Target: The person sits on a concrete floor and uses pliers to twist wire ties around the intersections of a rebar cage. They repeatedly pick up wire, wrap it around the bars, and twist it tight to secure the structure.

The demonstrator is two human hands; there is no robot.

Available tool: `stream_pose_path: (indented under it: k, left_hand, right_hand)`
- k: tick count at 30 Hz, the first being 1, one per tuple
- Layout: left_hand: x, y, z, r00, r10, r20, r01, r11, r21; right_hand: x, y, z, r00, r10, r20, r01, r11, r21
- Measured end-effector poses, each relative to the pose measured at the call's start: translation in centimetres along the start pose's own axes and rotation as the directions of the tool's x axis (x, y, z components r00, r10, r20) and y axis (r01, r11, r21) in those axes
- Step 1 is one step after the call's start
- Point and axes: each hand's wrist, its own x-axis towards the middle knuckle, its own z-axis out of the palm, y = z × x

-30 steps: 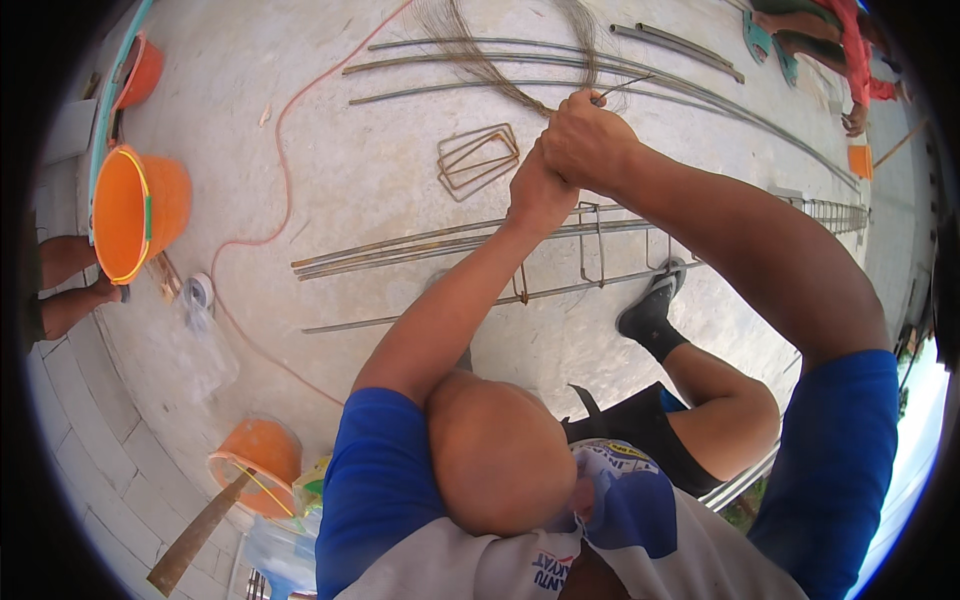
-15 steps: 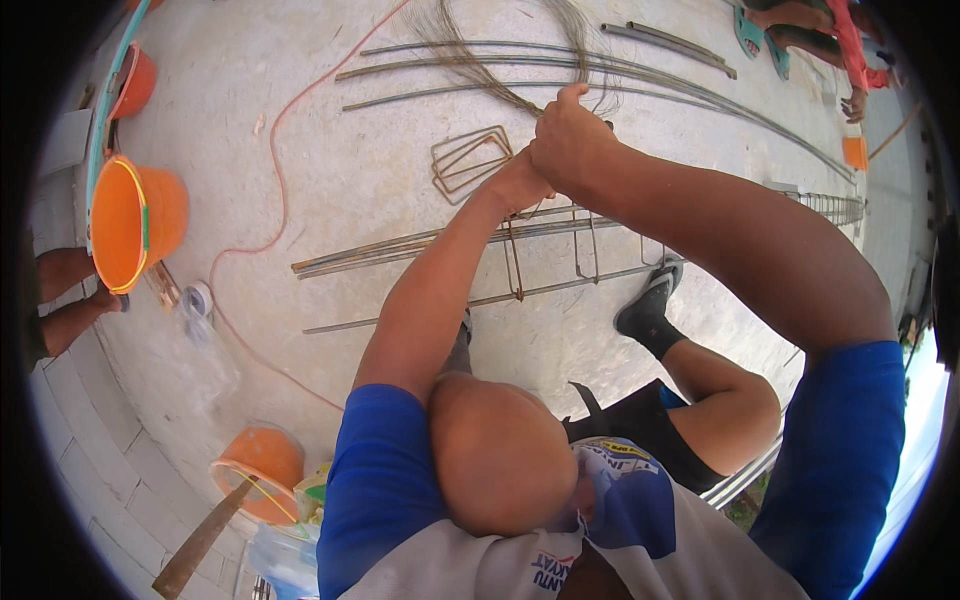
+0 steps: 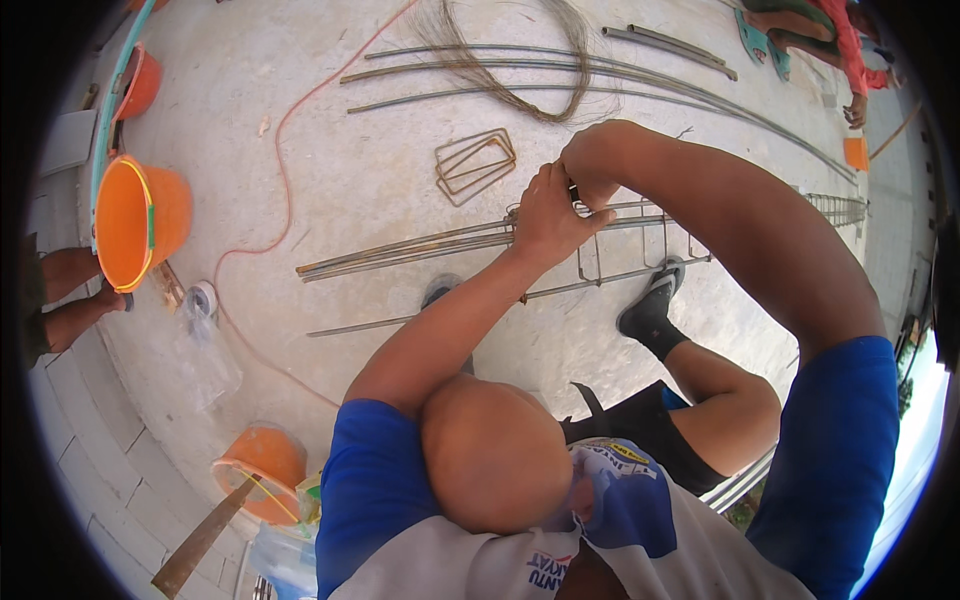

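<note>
A rebar cage of long steel bars [image 3: 400, 253] with rectangular stirrups [image 3: 664, 241] lies across the floor in front of me. My left hand [image 3: 545, 215] is over its upper bars, fingers curled and thumb stretched toward the right; what they grip is hidden. Just beyond, my right hand [image 3: 592, 168] bends sharply at the wrist and meets the left one. A small dark piece shows between the two hands, perhaps part of a tool in the right one, too covered to name. Several loose stirrups [image 3: 477, 166] lie beyond the cage, to the left.
A bundle of thin tie wire [image 3: 525, 103] rests across long steel rods [image 3: 450, 93]. An orange bucket [image 3: 165, 220] stands left, another orange bucket [image 3: 268, 455] lower left. A red hose [image 3: 283, 170] snakes over the floor. Other people's legs show at left and far right.
My right hand has rolled over, its wrist now bent and its raised thumb out of sight. The left hand has shifted slightly right and nearer, its thumb now stretched out.
</note>
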Motion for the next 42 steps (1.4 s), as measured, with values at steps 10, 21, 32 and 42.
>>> stream_pose_path:
  k: [10,21,32,42]
  left_hand:
    - [6.3,-3.3,-4.3,0.773,-0.020,0.634,0.283,0.906,-0.316]
    - [-0.2,-3.8,-14.0,0.893,-0.395,0.217,0.446,0.844,-0.297]
    - [-5.4,18.6,-21.5,0.953,-0.112,0.280,0.122,0.992,-0.019]
    - [-7.2,24.8,-8.6,0.843,-0.146,0.517,0.186,0.982,-0.024]
  right_hand:
    - [0.1,-1.0,5.1,0.715,-0.287,-0.637,-0.275,0.722,-0.634]
    - [-6.7,5.4,13.3,0.950,0.303,-0.072,-0.250,0.880,0.404]
    - [-21.3,-0.2,23.7,0.836,0.430,-0.341,-0.153,0.779,0.608]
    - [-21.9,-3.8,22.0,0.470,0.649,-0.599,0.390,0.455,0.800]
